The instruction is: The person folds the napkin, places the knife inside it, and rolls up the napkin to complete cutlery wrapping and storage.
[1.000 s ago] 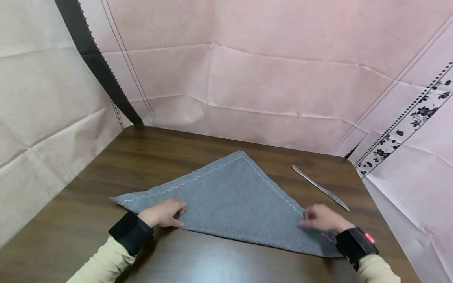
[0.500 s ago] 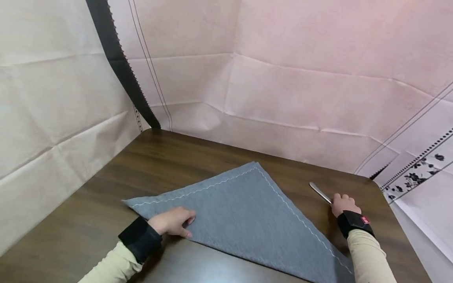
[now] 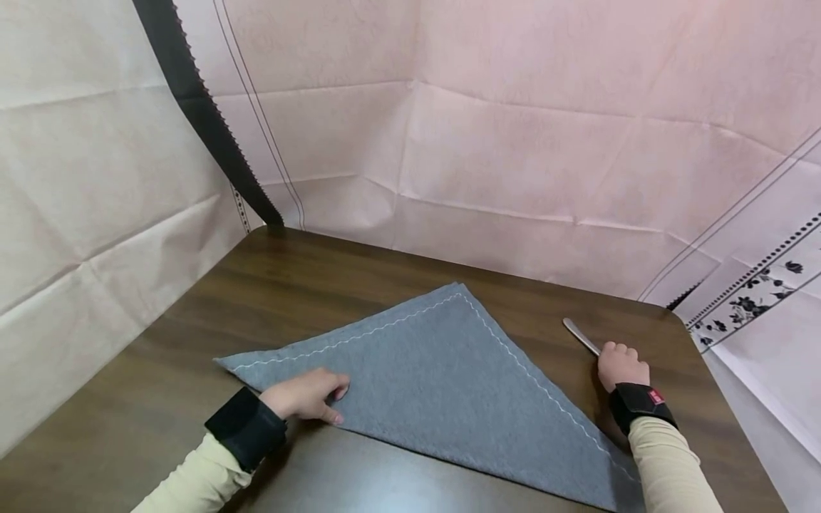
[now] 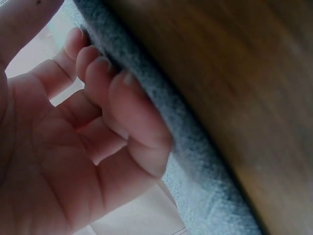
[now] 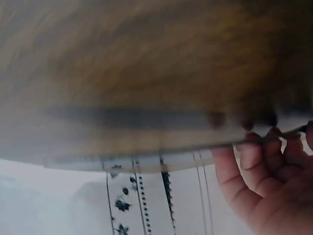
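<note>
A grey cloth napkin point(image 3: 436, 377) with white stitching along two edges lies folded in a triangle on the table. My left hand point(image 3: 304, 395) rests at its near left edge. In the left wrist view, its loosely bent fingertips touch the cloth point(image 4: 195, 161), with the thumb apart from them. Right of the napkin, my right hand point(image 3: 623, 367) covers much of a metal table knife point(image 3: 580, 336); one rounded end sticks out at the far left. The right wrist view has my fingers pinching the knife point(image 5: 183, 149) close above the wood; the thumb is mostly out of frame.
The brown wooden table point(image 3: 160, 377) has rounded far corners. A pale pink sheet point(image 3: 487, 157) hangs behind it, with a black strip point(image 3: 205, 121) on the left and a floral band point(image 3: 747, 306) at the right.
My right hand has left the napkin's right corner and moved right onto the table knife. The left hand stays on the cloth. The head view has swung slightly.
</note>
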### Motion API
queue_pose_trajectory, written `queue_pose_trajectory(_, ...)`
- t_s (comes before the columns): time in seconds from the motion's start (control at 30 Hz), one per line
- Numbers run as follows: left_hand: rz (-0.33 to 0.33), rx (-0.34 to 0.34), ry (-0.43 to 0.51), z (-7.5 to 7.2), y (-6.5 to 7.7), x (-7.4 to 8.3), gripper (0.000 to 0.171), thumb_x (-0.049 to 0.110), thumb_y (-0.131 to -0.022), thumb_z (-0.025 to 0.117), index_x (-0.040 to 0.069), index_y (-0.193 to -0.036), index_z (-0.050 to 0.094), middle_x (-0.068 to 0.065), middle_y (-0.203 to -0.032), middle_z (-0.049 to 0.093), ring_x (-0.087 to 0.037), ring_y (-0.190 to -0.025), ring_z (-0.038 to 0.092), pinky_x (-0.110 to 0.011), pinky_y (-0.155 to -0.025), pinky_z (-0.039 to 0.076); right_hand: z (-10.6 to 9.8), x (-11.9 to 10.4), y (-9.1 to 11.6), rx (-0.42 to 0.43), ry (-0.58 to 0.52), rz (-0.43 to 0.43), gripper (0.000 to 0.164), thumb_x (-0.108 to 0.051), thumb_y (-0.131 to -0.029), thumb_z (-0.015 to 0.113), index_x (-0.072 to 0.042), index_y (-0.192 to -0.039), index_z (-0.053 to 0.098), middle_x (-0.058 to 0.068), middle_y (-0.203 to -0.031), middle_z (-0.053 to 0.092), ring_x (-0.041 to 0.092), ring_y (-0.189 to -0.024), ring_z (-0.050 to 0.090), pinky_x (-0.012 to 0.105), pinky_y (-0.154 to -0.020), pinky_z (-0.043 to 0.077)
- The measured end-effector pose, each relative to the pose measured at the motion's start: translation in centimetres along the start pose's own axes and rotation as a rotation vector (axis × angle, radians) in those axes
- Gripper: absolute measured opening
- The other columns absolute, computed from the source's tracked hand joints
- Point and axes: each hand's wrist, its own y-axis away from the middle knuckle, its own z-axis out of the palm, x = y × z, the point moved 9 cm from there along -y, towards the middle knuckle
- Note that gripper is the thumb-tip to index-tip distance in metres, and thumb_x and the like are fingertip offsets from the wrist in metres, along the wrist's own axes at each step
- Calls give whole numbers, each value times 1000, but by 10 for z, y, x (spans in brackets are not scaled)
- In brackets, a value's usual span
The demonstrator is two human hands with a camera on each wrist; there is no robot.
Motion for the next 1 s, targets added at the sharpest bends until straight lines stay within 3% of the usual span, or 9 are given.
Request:
queue_pose_trajectory(0.3, 17, 11, -20, 2, -1, 0, 35, 23, -74, 75, 10, -74, 42, 5, -66, 32, -10, -60, 33, -24, -55, 28, -11, -7, 5, 74, -85, -30, 10, 8, -82, 34, 15, -75, 36, 32, -68, 43, 47, -60, 49, 57, -56, 44)
queue_pose_trajectory(0.57, 18, 26, -37, 0, 0, -1, 35, 21, -74, 75, 10, -74, 42, 4, -66, 34, -11, -60, 34, -25, -55, 29, -31, -37, 11, 128, -80, -131, 9, 11, -79, 41, 17, -84, 36, 31, -74, 42, 46, -65, 48, 56, -62, 42)
queue_pose_trajectory(0.77, 18, 26, -27, -1, 1, 0, 34, 20, -74, 75, 9, -74, 43, 3, -66, 35, -11, -61, 36, -25, -55, 29, -56, -79, 28, 223, -109, -243, 16, 14, -73, 48, 10, -86, 39, 24, -75, 44, 42, -69, 48, 51, -64, 42)
queue_pose_trajectory(1.0, 14, 41, -49, -1, 2, -1, 33, 20, -75, 75, 10, -74, 43, 3, -65, 36, -12, -60, 36, -26, -55, 30, -65, -145, 49, 288, -149, -421, 13, 12, -78, 51, 3, -83, 43, 14, -75, 45, 35, -71, 49, 44, -65, 42)
